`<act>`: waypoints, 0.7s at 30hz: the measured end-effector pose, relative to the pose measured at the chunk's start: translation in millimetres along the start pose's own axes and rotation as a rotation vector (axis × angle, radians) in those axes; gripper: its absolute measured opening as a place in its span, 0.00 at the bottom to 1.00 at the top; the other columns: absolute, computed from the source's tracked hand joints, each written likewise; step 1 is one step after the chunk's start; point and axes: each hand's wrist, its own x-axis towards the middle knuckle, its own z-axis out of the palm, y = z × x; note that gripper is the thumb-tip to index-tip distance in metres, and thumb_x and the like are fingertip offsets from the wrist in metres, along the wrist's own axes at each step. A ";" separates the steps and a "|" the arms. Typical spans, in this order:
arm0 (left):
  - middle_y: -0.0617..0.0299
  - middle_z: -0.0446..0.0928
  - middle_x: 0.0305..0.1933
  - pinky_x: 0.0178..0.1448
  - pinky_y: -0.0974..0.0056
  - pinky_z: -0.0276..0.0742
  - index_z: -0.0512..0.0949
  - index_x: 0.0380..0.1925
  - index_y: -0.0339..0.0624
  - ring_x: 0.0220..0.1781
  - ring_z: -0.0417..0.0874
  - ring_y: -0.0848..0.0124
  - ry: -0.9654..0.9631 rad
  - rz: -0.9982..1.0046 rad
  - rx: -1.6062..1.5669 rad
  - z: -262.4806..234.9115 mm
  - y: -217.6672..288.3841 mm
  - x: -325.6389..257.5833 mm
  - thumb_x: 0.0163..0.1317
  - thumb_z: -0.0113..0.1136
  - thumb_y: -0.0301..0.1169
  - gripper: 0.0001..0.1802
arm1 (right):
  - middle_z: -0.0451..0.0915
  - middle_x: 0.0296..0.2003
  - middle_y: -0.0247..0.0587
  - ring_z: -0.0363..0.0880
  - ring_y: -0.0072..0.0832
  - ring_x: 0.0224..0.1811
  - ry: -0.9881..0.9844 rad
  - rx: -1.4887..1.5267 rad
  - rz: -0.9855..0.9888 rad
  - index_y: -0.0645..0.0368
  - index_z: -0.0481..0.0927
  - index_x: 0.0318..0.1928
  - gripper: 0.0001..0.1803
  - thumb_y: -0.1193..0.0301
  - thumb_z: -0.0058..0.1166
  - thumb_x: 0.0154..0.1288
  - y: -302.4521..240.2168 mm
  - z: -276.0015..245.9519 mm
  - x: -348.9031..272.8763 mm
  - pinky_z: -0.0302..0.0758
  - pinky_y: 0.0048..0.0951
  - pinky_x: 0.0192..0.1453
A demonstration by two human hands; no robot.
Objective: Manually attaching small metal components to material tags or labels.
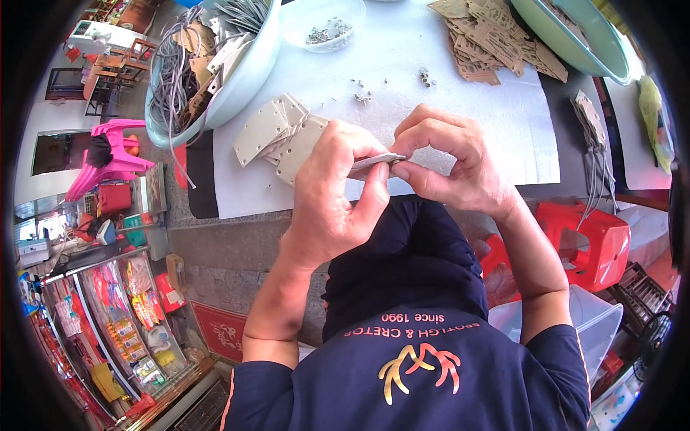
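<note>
We are pinching a thin grey tag point(375, 162) between both hands, above the near edge of the worktop point(431, 122). Our left hand point(334, 194) is closing its grip on the tag's left part, thumb underneath and fingers curled over the top. Our right hand point(445, 161) is narrowing its grip on the tag's right end, thumb and forefinger pressing together where a small metal piece seems to be sitting, though it is too small for us to tell. The tag is lying nearly flat, seen edge-on.

Just behind our left hand, a fanned pile of pale perforated tags point(277, 129) is resting on the white sheet covering the worktop. Loose little metal fittings point(363, 92) are lying scattered beyond our fingers, and more are filling a clear dish point(323, 29) farther back. A pale green basin point(215, 65) is holding grey cords and tags at the left, and brown card tags point(489, 39) are spreading beside another basin point(575, 36) at the right.
</note>
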 end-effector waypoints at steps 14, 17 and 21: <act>0.56 0.73 0.36 0.37 0.68 0.77 0.70 0.38 0.36 0.34 0.80 0.70 0.016 -0.026 -0.123 4.3 -6.1 5.2 0.58 0.56 0.16 0.10 | 0.76 0.30 0.37 0.75 0.25 0.32 -0.011 0.194 0.093 0.61 0.75 0.31 0.07 0.77 0.61 0.54 4.8 -3.5 7.1 0.71 0.26 0.37; 0.57 0.73 0.36 0.39 0.70 0.77 0.70 0.38 0.36 0.36 0.80 0.73 0.025 -0.034 -0.136 2.7 -7.8 2.0 0.59 0.56 0.17 0.09 | 0.77 0.31 0.36 0.75 0.23 0.34 -0.030 0.205 0.152 0.62 0.77 0.35 0.08 0.74 0.62 0.58 2.0 -1.7 5.3 0.73 0.25 0.39; 0.61 0.75 0.39 0.45 0.71 0.75 0.70 0.41 0.36 0.40 0.78 0.78 0.095 -0.264 -0.357 -0.2 -1.3 -2.6 0.64 0.55 0.19 0.07 | 0.79 0.36 0.34 0.76 0.19 0.38 0.020 0.392 0.369 0.65 0.80 0.43 0.11 0.70 0.61 0.65 -3.7 3.6 -4.2 0.75 0.23 0.42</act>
